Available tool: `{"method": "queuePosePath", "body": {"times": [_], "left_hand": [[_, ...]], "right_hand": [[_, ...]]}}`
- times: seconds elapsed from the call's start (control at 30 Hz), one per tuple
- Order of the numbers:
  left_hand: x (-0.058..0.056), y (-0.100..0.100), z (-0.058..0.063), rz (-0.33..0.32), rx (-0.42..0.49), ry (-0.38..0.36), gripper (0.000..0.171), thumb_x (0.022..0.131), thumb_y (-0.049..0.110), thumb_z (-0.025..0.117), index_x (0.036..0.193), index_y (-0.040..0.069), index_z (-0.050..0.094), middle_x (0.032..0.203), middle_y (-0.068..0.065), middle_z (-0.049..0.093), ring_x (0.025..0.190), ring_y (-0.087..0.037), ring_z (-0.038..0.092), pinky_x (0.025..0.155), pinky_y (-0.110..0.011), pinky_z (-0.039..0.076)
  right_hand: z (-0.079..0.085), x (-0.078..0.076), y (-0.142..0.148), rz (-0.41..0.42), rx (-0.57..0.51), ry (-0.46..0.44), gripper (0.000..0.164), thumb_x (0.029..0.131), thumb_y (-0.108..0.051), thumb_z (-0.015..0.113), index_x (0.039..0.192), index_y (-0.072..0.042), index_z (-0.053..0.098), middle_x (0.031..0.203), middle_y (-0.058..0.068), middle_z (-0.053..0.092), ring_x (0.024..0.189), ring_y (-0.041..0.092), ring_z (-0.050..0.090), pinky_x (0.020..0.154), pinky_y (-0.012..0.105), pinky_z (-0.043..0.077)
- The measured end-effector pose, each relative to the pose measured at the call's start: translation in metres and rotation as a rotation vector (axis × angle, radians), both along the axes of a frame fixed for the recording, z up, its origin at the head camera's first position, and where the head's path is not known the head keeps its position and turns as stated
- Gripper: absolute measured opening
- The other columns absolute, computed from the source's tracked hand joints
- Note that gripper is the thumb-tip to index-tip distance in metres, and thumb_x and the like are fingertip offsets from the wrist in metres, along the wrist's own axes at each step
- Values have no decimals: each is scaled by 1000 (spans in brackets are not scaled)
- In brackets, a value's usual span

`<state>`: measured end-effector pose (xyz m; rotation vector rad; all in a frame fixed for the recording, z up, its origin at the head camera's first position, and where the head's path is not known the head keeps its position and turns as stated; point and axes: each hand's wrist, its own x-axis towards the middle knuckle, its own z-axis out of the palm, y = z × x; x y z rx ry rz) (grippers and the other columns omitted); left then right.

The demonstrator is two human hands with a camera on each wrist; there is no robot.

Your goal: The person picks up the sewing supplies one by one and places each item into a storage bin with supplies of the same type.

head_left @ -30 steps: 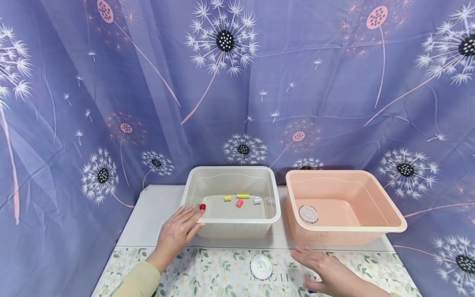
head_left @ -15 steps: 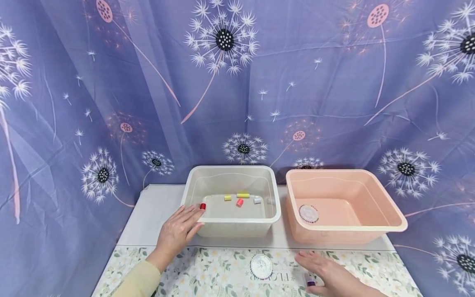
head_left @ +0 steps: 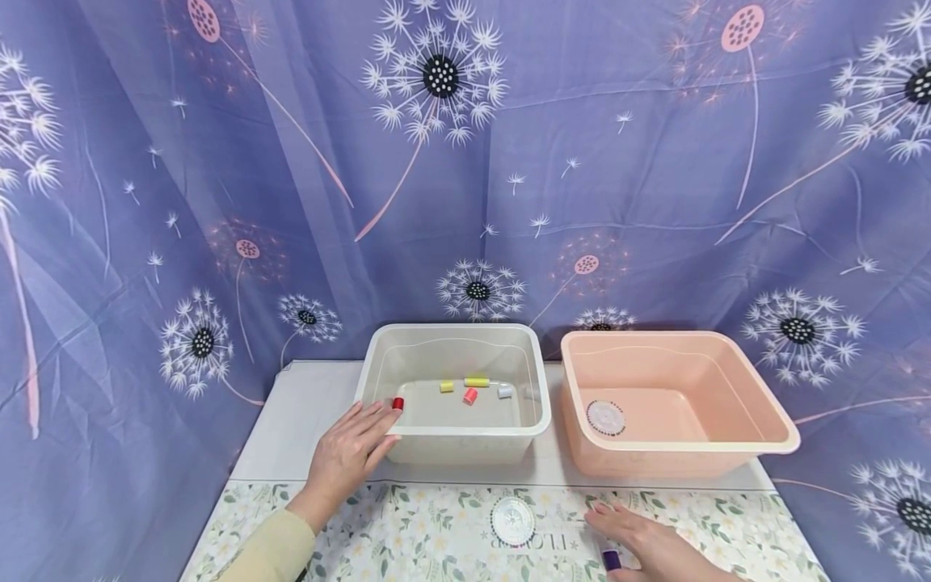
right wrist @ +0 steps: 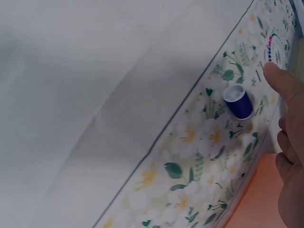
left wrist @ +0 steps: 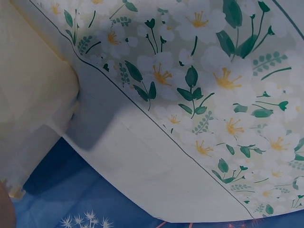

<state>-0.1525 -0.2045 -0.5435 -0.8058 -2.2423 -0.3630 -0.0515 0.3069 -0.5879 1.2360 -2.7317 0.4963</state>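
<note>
nearest, the right hand (head_left: 650, 537), its thumb cut by the head view's lower edge, holds nothing, fingers loose beside the purple spool (head_left: 612, 559) on the worktop (head_left: 291, 408); whether they touch is unclear. a little farther, well apart, the left hand (head_left: 352, 446) lays straight fingers over the grey bin's (head_left: 465, 450) rim, seemingly to steady it, perhaps partly hiding the red spool (head_left: 398, 403). that bin's walls probably stop the spools rolling off, while the left wrist view barely catches the hand.

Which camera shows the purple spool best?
The right wrist view: the purple spool appears larger there, its white end and purple side both visible. The head view shows it small, beside the right hand; the left wrist view doesn't show it.
</note>
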Motion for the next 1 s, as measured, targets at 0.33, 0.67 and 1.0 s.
{"method": "queuePosePath", "body": {"times": [0.33,0.67,1.0], "left_hand": [[0,0,1,-10,4,-8,60,114,55,42,133,10,76,126,-14,77,117,-33,75,105,-58,57],[1,0,2,5,-4,-14,52,112,51,51,134,11,76,127,-13,77,118,-33,74,106,-58,57],[2,2,2,12,-1,-9,64,114,56,36,132,11,77,125,-14,78,116,-33,75,105,-58,57]], "right_hand": [[-16,5,5,-17,-2,-58,62,96,-46,79,140,-4,70,132,15,74,116,41,73,89,51,65],[-25,6,7,20,-32,-62,46,100,-35,77,135,-6,73,129,8,76,121,25,73,96,42,64],[-30,9,10,-22,-24,-239,37,107,-29,66,139,-12,72,133,9,75,123,27,72,93,46,64]]}}
